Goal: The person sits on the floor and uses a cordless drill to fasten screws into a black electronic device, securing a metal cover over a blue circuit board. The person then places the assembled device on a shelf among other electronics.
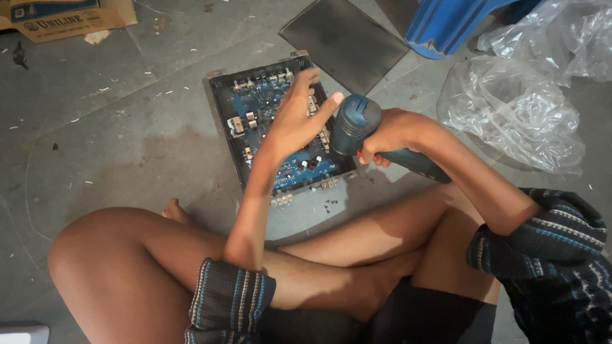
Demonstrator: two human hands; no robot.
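Though the top edge cut off the cardboard box (pixel 67 16) at far left, its flat brown flap showed on the grey concrete floor (pixel 115 127). The left hand (pixel 293 121) rested on the circuit board (pixel 255 105), a blue panel studded with small parts in a dark metal tray, fingers spread loosely and gripping nothing; it hid the board's middle. Tiny dark screws (pixel 330 204) lay just below the tray, hard to count. The right hand (pixel 389 134) was wrapped tight around the handle of a blue power screwdriver (pixel 357 124), whose tip was hidden behind the left hand. Beyond lay a dark flat plate (pixel 344 41), a ribbed blue plastic stool (pixel 446 22), partly cropped, and crumpled clear plastic bags (pixel 516 108).
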